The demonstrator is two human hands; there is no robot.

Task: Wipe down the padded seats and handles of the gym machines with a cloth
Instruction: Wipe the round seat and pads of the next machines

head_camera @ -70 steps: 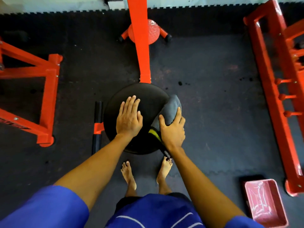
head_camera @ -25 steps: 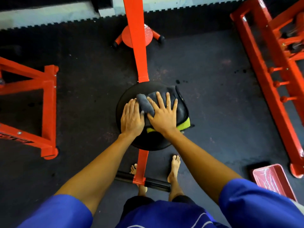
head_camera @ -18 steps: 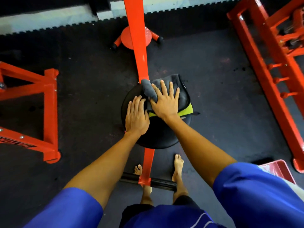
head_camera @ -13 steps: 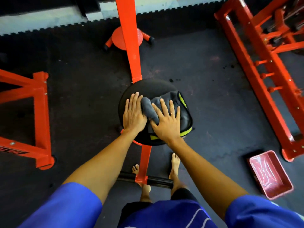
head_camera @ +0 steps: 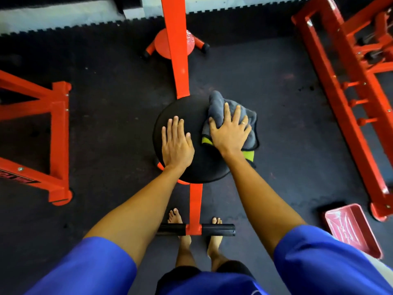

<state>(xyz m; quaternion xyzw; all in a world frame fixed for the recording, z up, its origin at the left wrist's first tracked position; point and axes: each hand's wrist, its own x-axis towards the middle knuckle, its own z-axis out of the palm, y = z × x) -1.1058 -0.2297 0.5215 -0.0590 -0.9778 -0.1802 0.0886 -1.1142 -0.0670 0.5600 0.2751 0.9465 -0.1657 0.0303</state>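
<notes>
Seat: round black pad, open dark floor either side.
Left hand: flat on the seat's left half, fingers straight, empty.
Right hand: fingers spread, pressing the cloth at the seat's right edge.
Cloth: grey, spilling over that rim, partly hidden under the palm.

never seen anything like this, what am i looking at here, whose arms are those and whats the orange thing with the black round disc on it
This is one picture from a camera worn on a person's head, looking down, so both arms are the wearer's own. The orange steel beam is a gym machine's frame; the round black padded seat sits on it. The left hand lies flat on the bare pad. The right hand presses a grey cloth with a yellow-green edge flat onto the seat's right side, reaching past the rim. Neither hand grips anything. Lower down, black foam-covered grips cross the beam by the bare feet. A red plastic tray sits on the floor at the right.
</notes>
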